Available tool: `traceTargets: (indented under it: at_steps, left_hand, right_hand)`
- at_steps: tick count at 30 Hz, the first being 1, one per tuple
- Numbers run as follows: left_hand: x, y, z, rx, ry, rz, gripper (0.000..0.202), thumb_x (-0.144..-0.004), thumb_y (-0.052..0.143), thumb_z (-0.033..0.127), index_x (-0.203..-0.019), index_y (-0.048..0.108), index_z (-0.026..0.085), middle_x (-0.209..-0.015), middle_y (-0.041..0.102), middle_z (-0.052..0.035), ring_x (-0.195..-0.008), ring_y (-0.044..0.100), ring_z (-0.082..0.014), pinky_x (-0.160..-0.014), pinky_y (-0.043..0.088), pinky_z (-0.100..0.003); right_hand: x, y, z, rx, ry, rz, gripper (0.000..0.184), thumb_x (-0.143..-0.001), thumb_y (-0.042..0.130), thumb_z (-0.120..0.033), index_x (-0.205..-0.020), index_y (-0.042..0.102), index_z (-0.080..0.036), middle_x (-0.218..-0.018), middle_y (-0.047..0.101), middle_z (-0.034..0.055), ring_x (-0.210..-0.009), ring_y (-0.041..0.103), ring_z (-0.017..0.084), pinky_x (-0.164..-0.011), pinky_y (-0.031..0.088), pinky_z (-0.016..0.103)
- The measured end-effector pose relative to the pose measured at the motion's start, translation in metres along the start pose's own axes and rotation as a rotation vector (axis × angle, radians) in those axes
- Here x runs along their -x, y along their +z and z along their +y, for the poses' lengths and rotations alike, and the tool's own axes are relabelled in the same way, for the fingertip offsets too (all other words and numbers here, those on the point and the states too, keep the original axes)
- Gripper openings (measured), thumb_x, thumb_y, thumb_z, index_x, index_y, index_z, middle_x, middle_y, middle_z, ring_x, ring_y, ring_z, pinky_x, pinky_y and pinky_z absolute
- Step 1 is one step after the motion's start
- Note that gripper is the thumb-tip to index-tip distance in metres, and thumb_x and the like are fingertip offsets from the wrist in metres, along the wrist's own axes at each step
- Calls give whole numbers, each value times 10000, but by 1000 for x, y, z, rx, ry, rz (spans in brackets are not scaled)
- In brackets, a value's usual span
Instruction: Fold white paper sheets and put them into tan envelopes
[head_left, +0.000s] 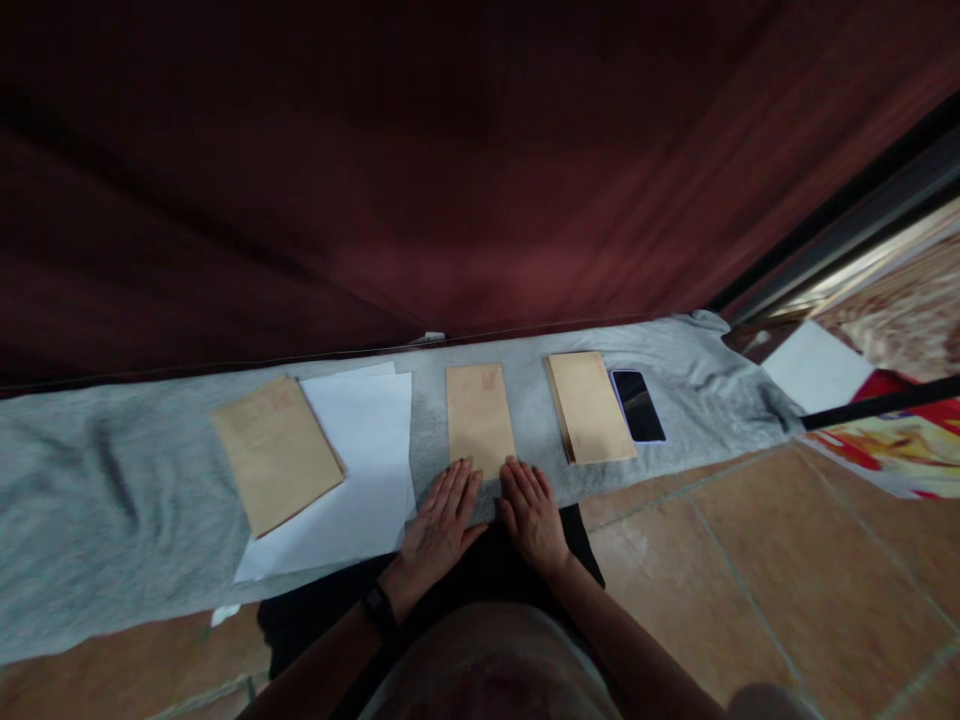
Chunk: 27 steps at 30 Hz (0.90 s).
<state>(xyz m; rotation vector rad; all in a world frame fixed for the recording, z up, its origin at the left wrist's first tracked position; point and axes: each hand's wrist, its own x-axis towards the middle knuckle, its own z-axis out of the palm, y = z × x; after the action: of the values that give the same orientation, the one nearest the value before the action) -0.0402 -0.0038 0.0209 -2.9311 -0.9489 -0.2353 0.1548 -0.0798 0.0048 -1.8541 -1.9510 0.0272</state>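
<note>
A single brown envelope [480,415] lies on the grey cloth [112,500] right in front of me. My left hand [439,525] lies flat with fingers stretched out, its fingertips touching the envelope's near left corner. My right hand [534,515] also lies flat and open, fingertips at the envelope's near right corner. Neither hand holds anything. A dark watch band sits on my left wrist.
To the left, another brown envelope [276,450] rests on white paper sheets [360,460]. To the right lies a stack of brown envelopes [591,405] with a black phone [638,405] beside it. A dark red curtain hangs behind; tiled floor [750,590] at right.
</note>
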Motion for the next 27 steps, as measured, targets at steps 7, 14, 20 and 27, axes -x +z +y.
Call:
traceTargets:
  at_steps: [7, 14, 20, 27]
  left_hand:
    - [0, 7, -1, 5, 8, 37, 798, -975, 542, 419, -1608, 175, 97, -1647, 221, -208, -1524, 251, -328, -1225, 315, -484]
    - [1, 9, -4, 29, 23, 35, 802, -972, 491, 301, -1621, 62, 106, -1654, 193, -200, -1527, 236, -314, -1230, 312, -505]
    - [3, 8, -3, 31, 25, 51, 819, -896, 408, 62, -1623, 36, 121, -1662, 163, -182, -1528, 222, -300, -1232, 326, -500]
    - [2, 15, -6, -33, 53, 130, 840, -875, 397, 37, -1628, 46, 161, -1661, 209, -162, -1512, 275, -289, -1200, 381, -489]
  right_hand:
    - [-2, 0, -1, 30, -6, 20, 550, -1017, 428, -211, -1557, 353, -135, -1555, 467, 132, -1453, 414, 253, -1208, 322, 495]
    - [-3, 0, -3, 36, 10, 28, 564, -999, 436, -212, -1553, 358, -142, -1549, 476, 128, -1462, 398, 251, -1222, 276, 521]
    - [-3, 2, -3, 27, 10, 26, 539, -1000, 437, -223, -1532, 394, -148, -1560, 465, 119, -1463, 394, 246, -1234, 244, 524]
    - [-1, 5, -2, 33, 20, 82, 530, -1020, 431, -261, -1539, 393, -162, -1545, 486, 112, -1446, 419, 244, -1239, 235, 503]
